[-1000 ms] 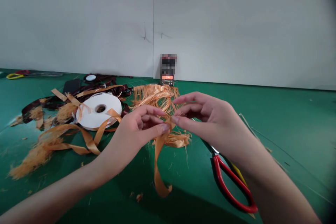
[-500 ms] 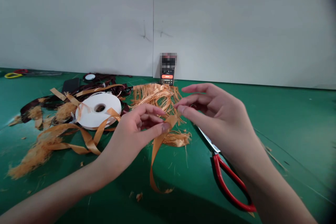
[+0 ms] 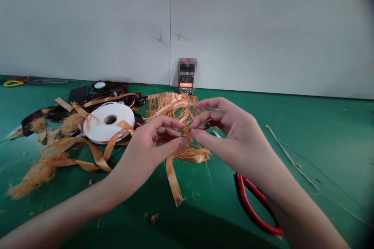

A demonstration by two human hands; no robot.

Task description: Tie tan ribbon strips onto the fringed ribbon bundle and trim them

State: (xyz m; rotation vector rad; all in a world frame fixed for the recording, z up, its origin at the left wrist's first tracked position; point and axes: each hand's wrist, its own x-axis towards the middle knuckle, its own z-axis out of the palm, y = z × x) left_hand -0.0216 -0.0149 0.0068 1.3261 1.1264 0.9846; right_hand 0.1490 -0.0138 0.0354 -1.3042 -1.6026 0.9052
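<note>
Between my hands is a short orange ribbon [image 3: 174, 183], its lower end hanging down over the green table. My left hand [image 3: 157, 140] pinches it between thumb and fingers. At the ribbon's upper end, the thumb and index finger of my right hand [image 3: 224, 124] close on it, right beside the left fingertips. Behind the hands lie frayed orange ribbon strips [image 3: 169, 105], and a second frayed bundle [image 3: 194, 155] sits just below the fingers. Red-handled scissors [image 3: 247, 206] lie under my right forearm, their blades mostly hidden by the hand.
Left of my hands lies a white ribbon spool [image 3: 96, 132] with loose orange ribbon [image 3: 90, 155] curling from it. Dark ribbon [image 3: 32, 118] and orange fluff [image 3: 35, 175] spread around it. A phone [image 3: 186, 79] leans on the white wall; yellow-handled scissors [image 3: 14, 83] lie far left.
My right hand has moved left and slightly down, closer to my left fingertips. The ribbon's hanging end has straightened. A pale thread at the right shows more fully.
</note>
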